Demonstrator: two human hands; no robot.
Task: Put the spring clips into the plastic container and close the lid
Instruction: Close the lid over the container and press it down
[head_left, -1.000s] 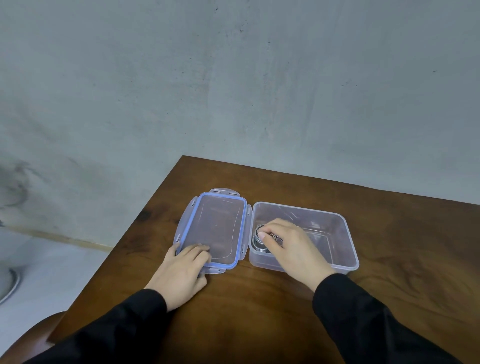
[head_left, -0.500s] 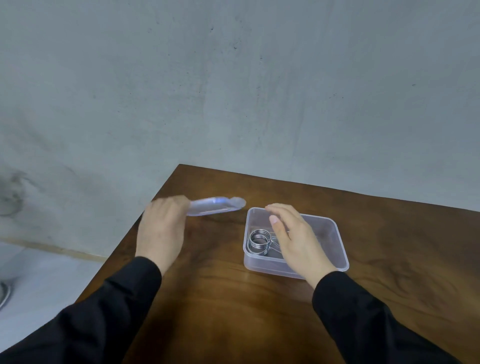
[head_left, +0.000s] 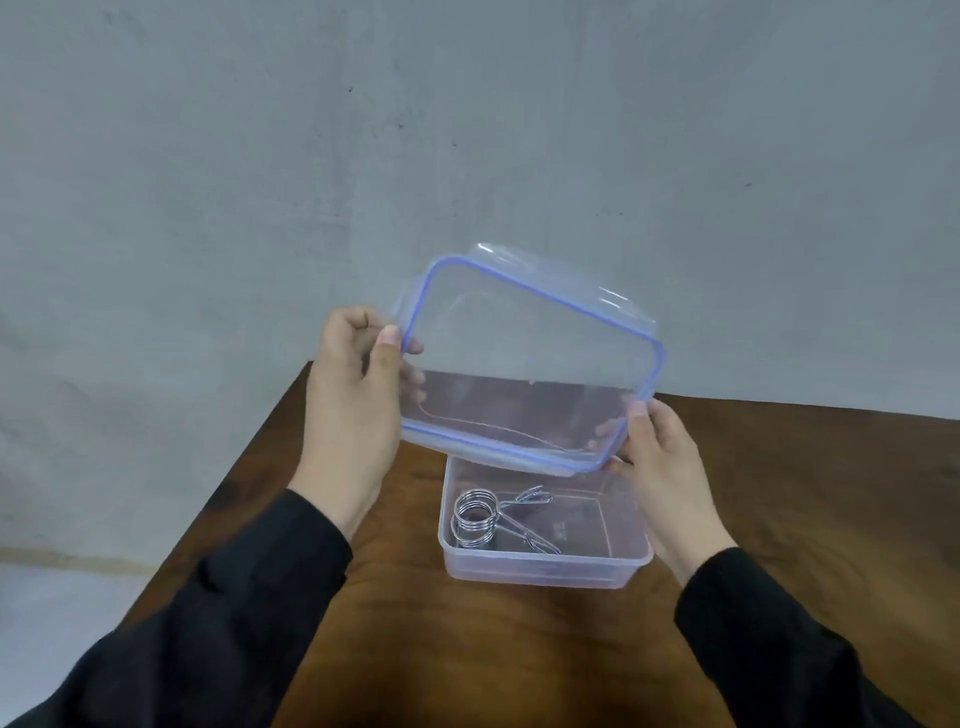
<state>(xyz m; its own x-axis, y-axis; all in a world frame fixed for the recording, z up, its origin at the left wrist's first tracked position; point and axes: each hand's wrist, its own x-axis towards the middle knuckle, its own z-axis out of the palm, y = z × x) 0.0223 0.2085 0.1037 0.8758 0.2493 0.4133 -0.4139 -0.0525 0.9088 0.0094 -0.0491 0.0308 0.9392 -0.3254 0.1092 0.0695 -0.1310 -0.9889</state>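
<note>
Over the table (head_left: 519, 649), left hand (head_left: 353, 395) now pinches the lid (head_left: 524, 364) by its left edge, lifted off the wood and tilted; right hand (head_left: 660, 457) has joined, gripping its right corner. Clips (head_left: 493, 519) sit in the container (head_left: 540, 566) below, near-left. Closing comes next.

Soft, even, fairly dim light fills the scene, with faint shadows on the table (head_left: 519, 649). Small white glints mark the lid (head_left: 524, 364) along its far edge (the clear plastic looks slightly hazy). Wide-angle bending shows at the edges.
</note>
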